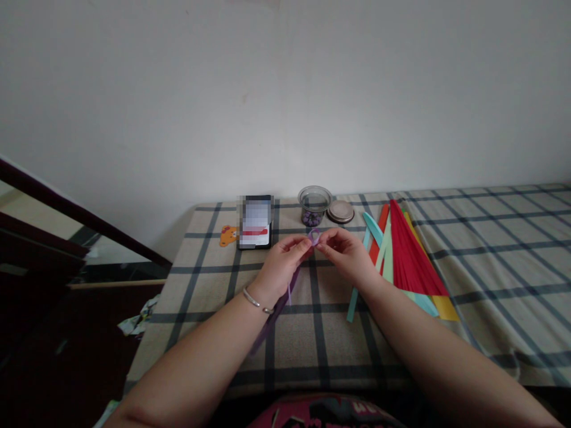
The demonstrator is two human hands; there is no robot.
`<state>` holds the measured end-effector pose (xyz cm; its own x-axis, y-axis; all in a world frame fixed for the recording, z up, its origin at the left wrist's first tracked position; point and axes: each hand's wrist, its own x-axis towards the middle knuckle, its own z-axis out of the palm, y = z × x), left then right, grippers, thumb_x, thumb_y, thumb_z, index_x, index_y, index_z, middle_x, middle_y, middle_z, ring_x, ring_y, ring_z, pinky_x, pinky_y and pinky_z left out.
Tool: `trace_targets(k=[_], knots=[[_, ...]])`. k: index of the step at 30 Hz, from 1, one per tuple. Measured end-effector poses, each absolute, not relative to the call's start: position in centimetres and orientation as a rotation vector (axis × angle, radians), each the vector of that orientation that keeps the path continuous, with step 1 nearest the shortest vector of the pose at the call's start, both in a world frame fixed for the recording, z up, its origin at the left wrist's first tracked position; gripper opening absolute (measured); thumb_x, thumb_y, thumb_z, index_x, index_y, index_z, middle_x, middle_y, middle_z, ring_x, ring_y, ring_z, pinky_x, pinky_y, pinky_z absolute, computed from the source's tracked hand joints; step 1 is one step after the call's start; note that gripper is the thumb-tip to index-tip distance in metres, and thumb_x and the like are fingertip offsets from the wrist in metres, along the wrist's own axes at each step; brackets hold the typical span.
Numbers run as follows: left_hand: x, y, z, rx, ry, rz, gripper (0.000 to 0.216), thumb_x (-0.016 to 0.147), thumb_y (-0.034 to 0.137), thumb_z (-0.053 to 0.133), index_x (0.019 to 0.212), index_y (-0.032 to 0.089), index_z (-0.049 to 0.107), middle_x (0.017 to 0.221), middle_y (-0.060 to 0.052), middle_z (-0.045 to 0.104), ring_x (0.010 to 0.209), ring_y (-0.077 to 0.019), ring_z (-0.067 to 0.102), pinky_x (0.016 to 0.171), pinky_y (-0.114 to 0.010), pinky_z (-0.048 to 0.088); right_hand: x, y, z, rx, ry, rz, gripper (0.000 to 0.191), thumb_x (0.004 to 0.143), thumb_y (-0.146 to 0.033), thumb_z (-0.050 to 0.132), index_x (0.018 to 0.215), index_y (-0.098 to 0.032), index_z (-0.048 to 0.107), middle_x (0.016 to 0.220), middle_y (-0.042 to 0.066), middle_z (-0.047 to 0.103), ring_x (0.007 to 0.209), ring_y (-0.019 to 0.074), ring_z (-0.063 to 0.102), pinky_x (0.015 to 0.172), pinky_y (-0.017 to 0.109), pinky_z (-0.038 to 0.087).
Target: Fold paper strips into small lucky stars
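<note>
Pinching a small, looped, paper-like purple strip (314, 231) above the checked, cloth-covered table (294, 351), the left hand (286, 257) and right hand (347, 252) each have their grip clamped on its edge; uneven pulling could crease the loop, and slackening might let it unroll.

The left hand (285, 261) and right hand (347, 255) meet over the cloth-covered worktop (330, 356), fingers (326, 239) pinching a small purple loop (314, 232) from either side. A darker purple strip (281, 307) trails below the left hand, whose wrist wears a metal bangle (251, 299). Beyond the hands stands a clear cup (314, 206) with purple bits low inside — its lid (341, 211) just beside it. To the left lie a phone (256, 223) and a bear cutout (228, 236); to the right, fanned paper strips (413, 258) — red, orange, green, blue, yellow.
</note>
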<state>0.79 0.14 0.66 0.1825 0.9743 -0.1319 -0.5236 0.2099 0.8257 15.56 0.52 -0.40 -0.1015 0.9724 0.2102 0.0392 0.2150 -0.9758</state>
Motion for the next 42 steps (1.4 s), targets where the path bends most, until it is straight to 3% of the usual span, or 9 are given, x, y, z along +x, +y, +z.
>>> trace_targets(k=[11, 19, 23, 27, 36, 42], knots=[[0.8, 0.1, 0.8, 0.666, 0.682, 1.081, 0.018, 0.061, 0.025, 0.080, 0.070, 0.015, 0.069, 0.076, -0.002, 0.069, 0.075, -0.0116, 0.062, 0.078, -0.027, 0.047, 15.5, -0.2, 0.3, -1.036, -1.574, 0.832, 0.028, 0.080, -0.025, 0.061, 0.107, -0.024, 0.053, 0.075, -0.001, 0.059, 0.061, 0.0123, 0.053, 0.054, 0.026, 0.042], [0.8, 0.1, 0.7, 0.763, 0.724, 1.082, 0.020, 0.066, 0.029, 0.076, 0.073, 0.014, 0.064, 0.078, -0.001, 0.066, 0.077, -0.0121, 0.061, 0.079, -0.027, 0.046, 15.9, -0.2, 0.4, -1.096, -1.737, 0.631, 0.013, 0.080, -0.023, 0.059, 0.092, -0.022, 0.064, 0.075, 0.002, 0.058, 0.060, 0.0126, 0.051, 0.056, 0.027, 0.043], [0.4, 0.0, 0.6, 1.074, 0.865, 1.282, 0.023, 0.072, 0.028, 0.072, 0.087, 0.019, 0.058, 0.085, 0.001, 0.062, 0.078, -0.0109, 0.059, 0.076, -0.025, 0.046, 15.8, 0.0, 0.2, -1.121, -1.691, 0.679, 0.012, 0.079, -0.025, 0.061, 0.090, -0.021, 0.065, 0.074, 0.002, 0.060, 0.060, 0.0132, 0.051, 0.054, 0.027, 0.042], [0.0, -0.1, 0.5, 1.413, 0.914, 1.303, 0.026, 0.074, 0.027, 0.070, 0.097, 0.020, 0.060, 0.097, -0.004, 0.062, 0.085, -0.0145, 0.059, 0.080, -0.027, 0.046, 15.8, 0.4, -0.3, -1.110, -1.618, 0.830, 0.014, 0.079, -0.031, 0.062, 0.089, -0.021, 0.066, 0.079, 0.004, 0.064, 0.063, 0.0147, 0.055, 0.056, 0.028, 0.043], [-0.1, -0.1, 0.4, 1.586, 0.994, 1.299, 0.017, 0.081, 0.024, 0.061, 0.097, 0.019, 0.062, 0.099, -0.006, 0.065, 0.090, -0.0168, 0.061, 0.084, -0.030, 0.046, 15.5, 0.5, -0.1, -1.088, -1.440, 1.075, 0.022, 0.074, -0.037, 0.067, 0.087, -0.020, 0.066, 0.076, 0.003, 0.064, 0.067, 0.0148, 0.057, 0.060, 0.027, 0.044], [0.0, 0.0, 0.7, 1.551, 1.013, 1.306, 0.015, 0.080, 0.024, 0.061, 0.094, 0.019, 0.064, 0.094, -0.005, 0.066, 0.086, -0.0162, 0.062, 0.079, -0.027, 0.047, 15.4, 0.3, 0.6, -1.071, -1.352, 1.151, 0.027, 0.073, -0.043, 0.066, 0.087, -0.019, 0.065, 0.076, 0.002, 0.065, 0.063, 0.0124, 0.055, 0.056, 0.025, 0.042]])
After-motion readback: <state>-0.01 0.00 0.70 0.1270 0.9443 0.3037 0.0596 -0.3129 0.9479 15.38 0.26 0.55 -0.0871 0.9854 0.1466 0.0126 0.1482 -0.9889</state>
